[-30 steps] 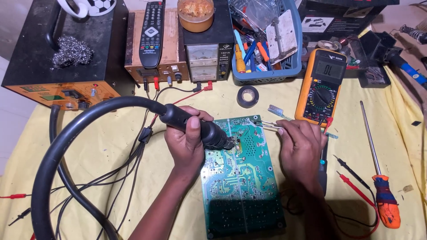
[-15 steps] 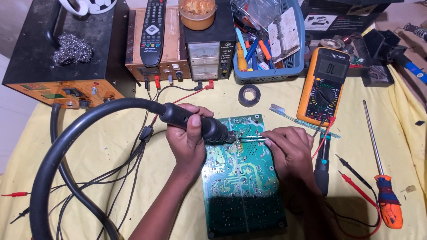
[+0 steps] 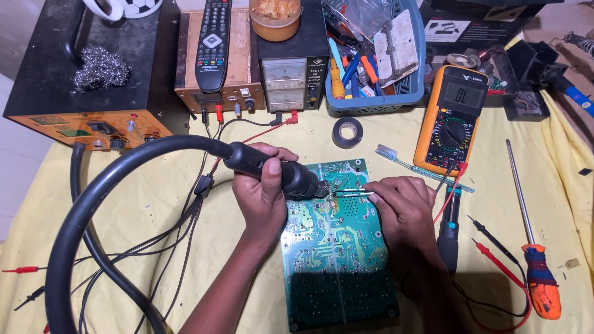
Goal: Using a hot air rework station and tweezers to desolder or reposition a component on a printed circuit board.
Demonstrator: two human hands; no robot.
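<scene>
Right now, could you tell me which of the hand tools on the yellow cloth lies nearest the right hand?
The dark-handled tool lying just beside the right hand; the orange-handled screwdriver and toothbrush lie farther off.

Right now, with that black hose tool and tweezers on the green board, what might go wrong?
The left hand holds the hot-air handle right beside the tweezers in the right hand, so fingers might get burned. Lingering heat could harm the circuit board. The thick hose lies over loose wires and could snag them.
</scene>
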